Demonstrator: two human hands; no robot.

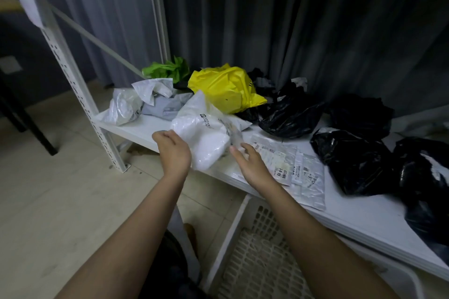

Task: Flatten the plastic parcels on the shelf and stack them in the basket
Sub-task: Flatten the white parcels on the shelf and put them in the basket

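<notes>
Nearest, at the bottom of the frame, the white slatted basket [255,257] sits below the shelf [359,216], seemingly holding nothing yet; above it the left hand [173,150] grips the edge of a puffy white plastic parcel [202,136], fingers curled on it; the right hand [247,162] is blurred at the other edge, so I cannot tell its grip; flattened labelled mailers [291,167] lie just right; I'd say flattening is underway, pressing it down next; yellow [226,90] and black parcels [291,114] wait behind.
</notes>
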